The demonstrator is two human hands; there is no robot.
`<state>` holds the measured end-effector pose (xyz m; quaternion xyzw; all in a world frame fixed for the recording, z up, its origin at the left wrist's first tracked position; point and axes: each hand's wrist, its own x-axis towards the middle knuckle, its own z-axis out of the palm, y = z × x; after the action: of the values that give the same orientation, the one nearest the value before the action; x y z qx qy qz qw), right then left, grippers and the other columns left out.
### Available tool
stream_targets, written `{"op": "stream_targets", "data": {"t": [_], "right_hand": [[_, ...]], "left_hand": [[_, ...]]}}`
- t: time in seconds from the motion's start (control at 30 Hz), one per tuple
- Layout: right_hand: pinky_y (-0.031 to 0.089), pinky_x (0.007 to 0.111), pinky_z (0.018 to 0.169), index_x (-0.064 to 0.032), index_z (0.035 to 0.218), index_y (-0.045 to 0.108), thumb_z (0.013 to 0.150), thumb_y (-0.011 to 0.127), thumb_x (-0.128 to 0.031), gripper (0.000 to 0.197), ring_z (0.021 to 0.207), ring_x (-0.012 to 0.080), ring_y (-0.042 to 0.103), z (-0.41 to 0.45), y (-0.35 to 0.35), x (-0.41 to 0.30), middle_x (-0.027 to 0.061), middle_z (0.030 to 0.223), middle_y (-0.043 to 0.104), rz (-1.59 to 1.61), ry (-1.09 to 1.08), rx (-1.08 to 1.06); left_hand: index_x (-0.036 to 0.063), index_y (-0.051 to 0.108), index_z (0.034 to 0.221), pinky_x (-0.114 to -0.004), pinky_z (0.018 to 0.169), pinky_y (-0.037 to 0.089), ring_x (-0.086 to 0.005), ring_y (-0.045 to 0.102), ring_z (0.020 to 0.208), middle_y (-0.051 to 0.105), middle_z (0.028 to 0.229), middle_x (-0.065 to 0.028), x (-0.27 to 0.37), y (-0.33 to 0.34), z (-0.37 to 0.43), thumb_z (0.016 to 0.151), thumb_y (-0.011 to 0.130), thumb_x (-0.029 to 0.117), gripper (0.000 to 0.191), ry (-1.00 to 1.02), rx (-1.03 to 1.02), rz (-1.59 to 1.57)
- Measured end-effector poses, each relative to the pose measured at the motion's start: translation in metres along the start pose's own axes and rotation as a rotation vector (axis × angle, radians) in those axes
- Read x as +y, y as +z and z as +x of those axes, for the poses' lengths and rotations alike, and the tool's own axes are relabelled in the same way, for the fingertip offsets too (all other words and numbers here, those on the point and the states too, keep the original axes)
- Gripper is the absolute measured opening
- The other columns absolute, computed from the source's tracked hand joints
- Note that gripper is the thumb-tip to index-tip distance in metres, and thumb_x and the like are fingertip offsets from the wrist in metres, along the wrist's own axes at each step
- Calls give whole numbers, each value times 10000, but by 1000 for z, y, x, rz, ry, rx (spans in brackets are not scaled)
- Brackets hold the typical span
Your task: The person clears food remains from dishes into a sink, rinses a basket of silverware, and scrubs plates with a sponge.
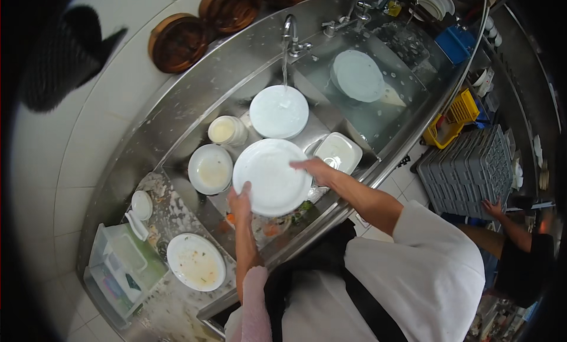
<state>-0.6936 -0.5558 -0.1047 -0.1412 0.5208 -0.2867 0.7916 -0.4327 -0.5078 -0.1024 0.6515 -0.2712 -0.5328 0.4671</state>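
Between my two hands is a large round white plate (272, 177), held over a steel sink basin. My left hand (240, 202) grips its lower left rim, thumb on top. My right hand (315, 168) is at its right rim, slightly blurred, with fingers over the surface. Behind the plate, water from a tap (290, 32) runs onto a stack of round white plates (279, 112). White bowls (211, 169) and a stack of small dishes (227, 130) stand to the left. A rectangular white dish (338, 154) lies to the right. Food scraps (271, 229) lie in the basin below.
A water-filled basin (376, 120) at the right holds white plates (358, 75). On the left steel counter are a soiled oval plate (196, 262), a small dish (141, 205) and a clear plastic box (126, 271). Another person's hand (491, 208) touches stacked grey crates (465, 171).
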Motion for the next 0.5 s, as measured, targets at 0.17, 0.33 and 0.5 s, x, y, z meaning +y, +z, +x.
{"op": "stream_targets", "data": {"t": [0.17, 0.33, 0.5], "right_hand": [[488, 419, 943, 144, 1168, 572, 805, 749, -435, 706, 1118, 314, 589, 94, -30, -3, 229, 1174, 624, 108, -81, 514], [454, 437, 958, 80, 1227, 593, 764, 737, -548, 793, 1062, 327, 613, 87, -48, -76, 239, 1155, 643, -830, -309, 485], [524, 361, 700, 17, 1020, 685, 779, 762, -351, 447, 806, 238, 676, 139, -97, -276, 167, 899, 712, -676, -940, 421]], "left_hand": [[-32, 589, 1102, -300, 704, 554, -195, 662, 859, 671, 1028, -136, -62, 122, 60, 867, 582, 2, 238, -239, 82, -270], [-21, 608, 1051, -278, 638, 549, -165, 660, 772, 691, 900, -126, -46, 182, 94, 913, 585, 68, 166, -196, -64, -18], [19, 630, 1170, -309, 674, 523, -182, 657, 765, 697, 900, -84, 13, 127, 59, 931, 588, 145, 273, 206, -255, 292]]}}
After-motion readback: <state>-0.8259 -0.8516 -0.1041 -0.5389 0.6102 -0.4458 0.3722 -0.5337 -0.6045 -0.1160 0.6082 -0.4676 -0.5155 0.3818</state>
